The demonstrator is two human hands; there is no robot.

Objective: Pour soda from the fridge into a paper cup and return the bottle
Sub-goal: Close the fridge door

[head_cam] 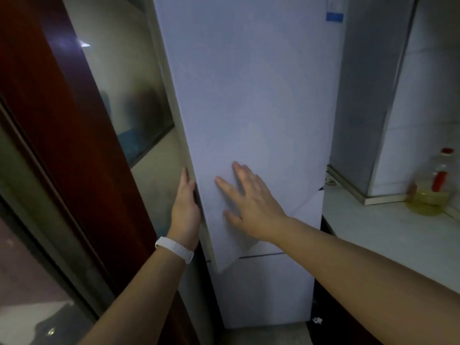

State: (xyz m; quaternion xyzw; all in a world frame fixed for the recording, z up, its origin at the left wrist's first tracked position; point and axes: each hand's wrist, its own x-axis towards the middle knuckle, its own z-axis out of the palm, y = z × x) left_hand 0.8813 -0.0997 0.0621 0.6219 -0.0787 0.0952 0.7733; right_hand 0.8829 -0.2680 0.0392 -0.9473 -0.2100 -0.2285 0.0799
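A tall white fridge [251, 83] fills the middle of the view. Its upper door stands slightly ajar, its lower corner swung out over the lower door [268, 290]. My left hand [185, 210], with a white band on the wrist, is wrapped around the upper door's left edge. My right hand [249, 200] lies flat on the door's front with fingers spread. No soda bottle or paper cup is in sight.
A dark red door frame [74, 135] with glass panels stands close on the left. A pale countertop [388, 235] runs along the right, with a bottle of yellow oil [433, 188] on it beside a grey metal column [368, 100].
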